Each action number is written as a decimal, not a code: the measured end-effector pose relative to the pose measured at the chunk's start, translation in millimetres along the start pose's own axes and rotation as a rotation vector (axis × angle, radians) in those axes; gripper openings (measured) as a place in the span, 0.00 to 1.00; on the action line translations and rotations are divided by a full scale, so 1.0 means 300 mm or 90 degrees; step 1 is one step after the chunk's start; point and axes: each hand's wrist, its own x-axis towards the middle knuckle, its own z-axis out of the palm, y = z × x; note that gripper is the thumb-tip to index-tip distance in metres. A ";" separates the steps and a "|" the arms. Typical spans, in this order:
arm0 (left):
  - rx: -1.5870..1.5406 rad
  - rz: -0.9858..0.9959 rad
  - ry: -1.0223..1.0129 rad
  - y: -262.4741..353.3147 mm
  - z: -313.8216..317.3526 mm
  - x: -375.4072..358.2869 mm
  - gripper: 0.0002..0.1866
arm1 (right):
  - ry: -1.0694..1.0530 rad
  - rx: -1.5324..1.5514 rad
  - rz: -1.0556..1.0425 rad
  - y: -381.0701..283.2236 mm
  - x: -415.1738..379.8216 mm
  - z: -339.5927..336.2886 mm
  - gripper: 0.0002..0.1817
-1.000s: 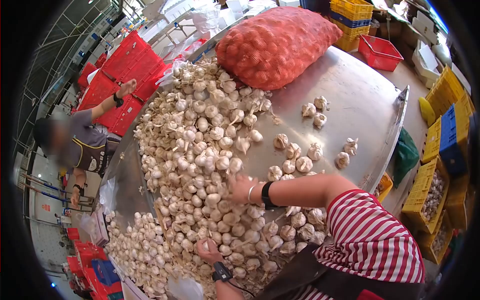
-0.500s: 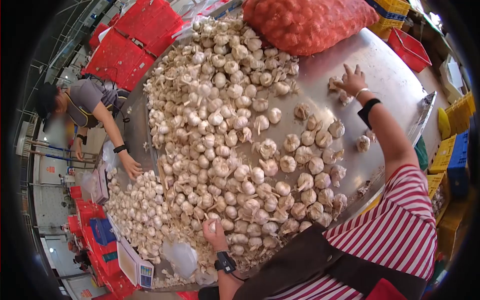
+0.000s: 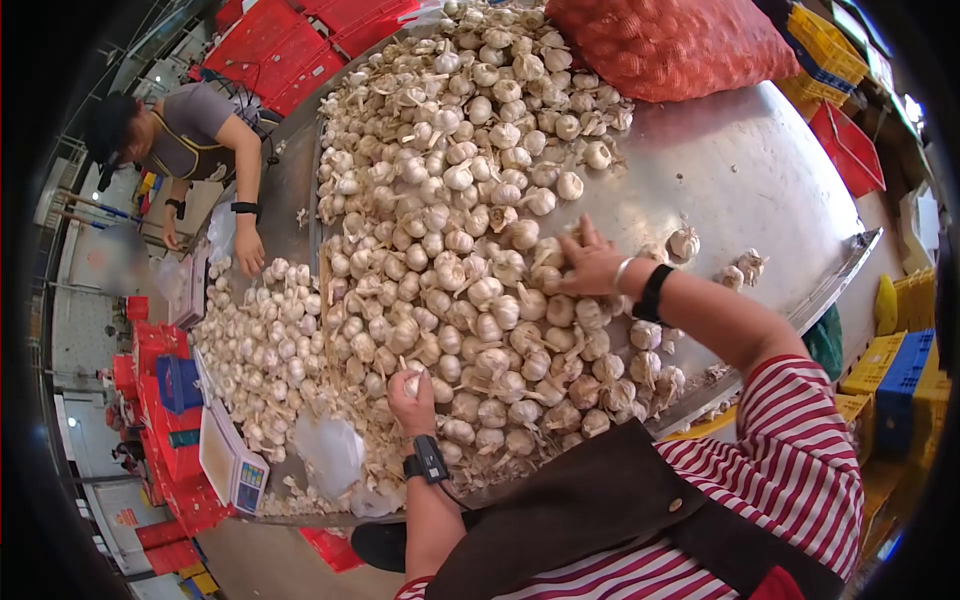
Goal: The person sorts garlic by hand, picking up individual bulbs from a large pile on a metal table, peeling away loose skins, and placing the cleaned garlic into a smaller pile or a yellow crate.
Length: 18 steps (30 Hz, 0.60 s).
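Observation:
A large heap of garlic bulbs [image 3: 450, 270] covers much of the metal table. My left hand [image 3: 410, 400], on the near side of the heap, is closed round a pale garlic bulb [image 3: 413, 384]. A black device is strapped to that wrist. My right hand [image 3: 592, 264] lies palm down with fingers spread, against the garlic at the heap's right edge; its palm is hidden. A few loose bulbs [image 3: 684, 242] sit beyond its wrist. Smaller, cleaner-looking bulbs [image 3: 265, 350] form a second pile to the left, across a low divider.
A red mesh sack [image 3: 680, 45] rests at the table's far end. A co-worker's hand [image 3: 249, 250] is beside the left pile. A scale [image 3: 232, 455] and a clear plastic bag [image 3: 330, 455] are at lower left. Yellow and blue crates [image 3: 905, 375] stand at right.
My right hand has swept left from the loose bulbs near the right side to the heap, and bulbs there now lie closer together. My left hand still holds a bulb. The view has shifted slightly.

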 end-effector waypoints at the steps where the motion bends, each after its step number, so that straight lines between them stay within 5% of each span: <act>1: -0.004 -0.005 0.003 -0.001 -0.005 -0.005 0.11 | 0.009 0.014 0.016 -0.067 -0.008 0.025 0.54; 7: 0.028 0.022 0.002 -0.045 -0.037 -0.020 0.14 | -0.023 -0.063 -0.167 -0.264 -0.192 0.088 0.53; 9: 0.010 0.007 0.018 -0.052 -0.065 -0.049 0.13 | -0.001 0.187 -0.412 -0.224 -0.268 0.118 0.40; 10: -0.047 -0.040 0.035 -0.046 -0.083 -0.070 0.13 | -0.006 0.180 -0.422 -0.203 -0.289 0.095 0.40; 12: -0.214 -0.188 0.081 0.052 -0.121 -0.131 0.10 | -0.025 0.268 -0.398 -0.158 -0.331 0.045 0.25; 13: -0.215 -0.192 0.089 0.043 -0.134 -0.153 0.10 | 0.071 0.354 -0.294 -0.141 -0.327 0.045 0.16; 15: -0.449 -0.290 0.162 0.021 -0.163 -0.217 0.08 | 0.181 0.418 -0.249 -0.048 -0.180 0.085 0.15; 18: -0.528 -0.345 0.195 0.099 -0.205 -0.284 0.07 | 0.270 0.259 -0.223 -0.081 -0.006 0.006 0.19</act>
